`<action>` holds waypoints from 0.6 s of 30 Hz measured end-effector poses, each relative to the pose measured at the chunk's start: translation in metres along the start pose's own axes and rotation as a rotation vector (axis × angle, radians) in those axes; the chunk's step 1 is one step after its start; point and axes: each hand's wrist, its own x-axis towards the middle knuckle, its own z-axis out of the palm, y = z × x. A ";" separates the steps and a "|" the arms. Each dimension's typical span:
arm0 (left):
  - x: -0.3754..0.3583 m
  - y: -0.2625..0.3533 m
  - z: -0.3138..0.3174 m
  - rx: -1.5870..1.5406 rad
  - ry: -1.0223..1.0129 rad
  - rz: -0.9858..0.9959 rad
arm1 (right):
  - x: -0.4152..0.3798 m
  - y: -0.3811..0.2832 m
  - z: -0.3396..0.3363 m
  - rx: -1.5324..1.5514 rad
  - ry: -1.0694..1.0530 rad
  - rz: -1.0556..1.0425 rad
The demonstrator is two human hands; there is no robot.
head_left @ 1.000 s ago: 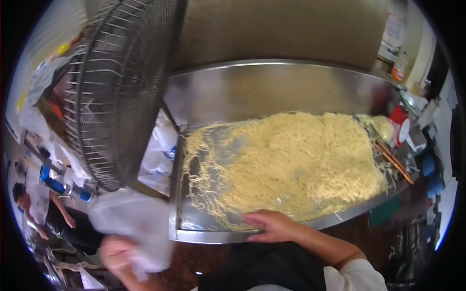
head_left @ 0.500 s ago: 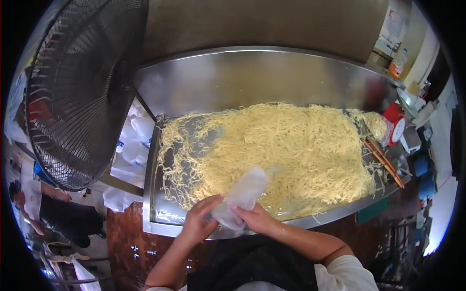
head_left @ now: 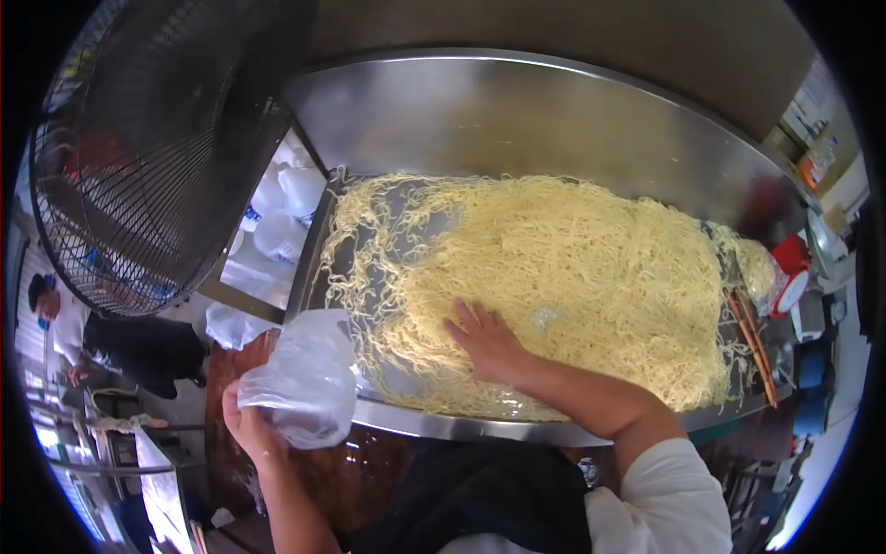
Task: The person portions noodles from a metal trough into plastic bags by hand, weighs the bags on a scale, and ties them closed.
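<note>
A broad heap of pale yellow noodles [head_left: 591, 268] lies in the long steel tray [head_left: 443, 425] before me. My right hand [head_left: 491, 346] rests on the near left part of the heap, palm down, its fingers spread and nothing seen in them. Off the tray's near left corner, my left hand [head_left: 247, 425] grips a clear plastic bag [head_left: 309, 374] by its edge. The bag looks puffed out, with its body leaning over the tray's corner. Part of my left fingers is hidden behind the plastic.
A large wire-caged fan [head_left: 157, 166] stands at the left, close to the tray. Long wooden chopsticks [head_left: 757, 346] lie at the right end, near a red scale [head_left: 789, 272] and a bagged noodle portion [head_left: 757, 272]. Another person [head_left: 120, 342] stands at far left.
The bag was between both hands over the tray's near edge. My left hand has carried it left, where it is opened wider; my right hand has let go and moved onto the noodles.
</note>
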 end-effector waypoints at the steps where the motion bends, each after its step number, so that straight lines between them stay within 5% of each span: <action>1: -0.008 0.001 -0.007 0.041 0.023 -0.022 | 0.022 0.004 0.004 -0.076 -0.023 -0.021; 4: -0.030 -0.028 -0.040 0.105 0.010 -0.058 | 0.094 0.015 -0.020 0.026 -0.172 0.197; 7: -0.046 -0.039 -0.050 0.148 -0.003 -0.140 | 0.128 0.010 -0.022 0.127 -0.035 0.403; 10: -0.044 -0.031 -0.050 0.139 -0.020 -0.201 | 0.121 0.020 -0.002 0.162 -0.030 0.313; 13: -0.029 -0.028 -0.036 0.101 -0.080 -0.142 | 0.082 0.018 -0.011 0.627 0.199 0.395; 18: -0.013 -0.035 -0.011 0.083 -0.197 -0.155 | 0.032 0.032 -0.121 0.887 0.405 0.373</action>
